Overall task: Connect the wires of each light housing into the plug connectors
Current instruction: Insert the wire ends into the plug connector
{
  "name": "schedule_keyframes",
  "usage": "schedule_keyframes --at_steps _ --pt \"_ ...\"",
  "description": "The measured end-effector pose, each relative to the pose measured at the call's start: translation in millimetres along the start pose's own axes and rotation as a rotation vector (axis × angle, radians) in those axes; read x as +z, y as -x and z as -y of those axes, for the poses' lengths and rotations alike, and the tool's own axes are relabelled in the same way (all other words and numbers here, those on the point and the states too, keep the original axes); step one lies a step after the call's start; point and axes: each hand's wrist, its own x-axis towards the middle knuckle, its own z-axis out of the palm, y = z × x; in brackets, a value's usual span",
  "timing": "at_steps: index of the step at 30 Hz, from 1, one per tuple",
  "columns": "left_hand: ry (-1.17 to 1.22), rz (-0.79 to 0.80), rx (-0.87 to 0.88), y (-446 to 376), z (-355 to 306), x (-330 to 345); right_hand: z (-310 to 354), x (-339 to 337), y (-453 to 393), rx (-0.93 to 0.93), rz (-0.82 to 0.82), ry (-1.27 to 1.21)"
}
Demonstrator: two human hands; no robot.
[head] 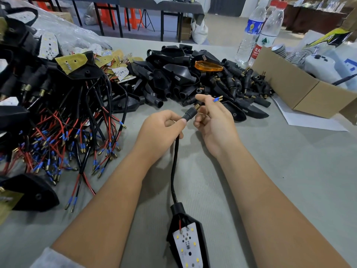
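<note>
My left hand (162,128) grip pinches plug connector (190,114) above bench (280,171); right hand (213,120) grip pinches blue-tipped wires (218,99). Light housing (188,236) lies near. Risk, I judge: wires slipping back through connector if pinch loosens.

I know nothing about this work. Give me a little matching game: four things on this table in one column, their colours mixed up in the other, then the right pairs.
Things:
1. lens
2. cardboard box
3. plug connector gripped by the left hand
4. wire tips beyond the right hand

Colours:
A. blue and brass
B. black with a brass end
C. orange
D. brown

Pairs: 1-C, 2-D, 3-B, 4-A
</note>
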Motion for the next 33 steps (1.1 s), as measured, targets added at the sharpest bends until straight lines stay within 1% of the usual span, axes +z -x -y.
schedule_keyframes --at_steps 2,4,7,9,11,14,22,27,31,33 --pt "0.017 -0.004 0.043 0 -1 -1 0 1 2 -0.002 0.074 0.073" --pt "0.02 -0.007 0.057 0 -1 -1 0 1 3 -0.012 0.103 0.099" --pt "0.073 0.011 -0.001 1 -4 -2 0 -1 2 -0.022 0.036 0.051" --pt "0.19 0.068 -0.09 -1 -8 -4 1 -3 0 -0.016 -0.016 -0.017" --pt "0.245 0.144 -0.122 -2 -9 -9 2 -5 -1 -0.003 -0.04 -0.071" --pt "0.267 0.196 -0.115 -2 -7 -12 1 -7 -2 0.002 -0.045 -0.084" --pt "0.259 0.204 -0.046 -5 1 -15 1 -6 -4 0.008 -0.068 -0.033" --pt "0.227 0.313 -0.045 -4 2 -14 0 -6 -3 -0.005 -0.055 0.036" --pt "0.301 0.271 -0.074 -4 4 -11 1 -5 -3 -0.006 -0.031 0.083" --pt "0.299 0.265 -0.066 -5 6 -10 1 -5 -3 0.012 -0.038 0.1"
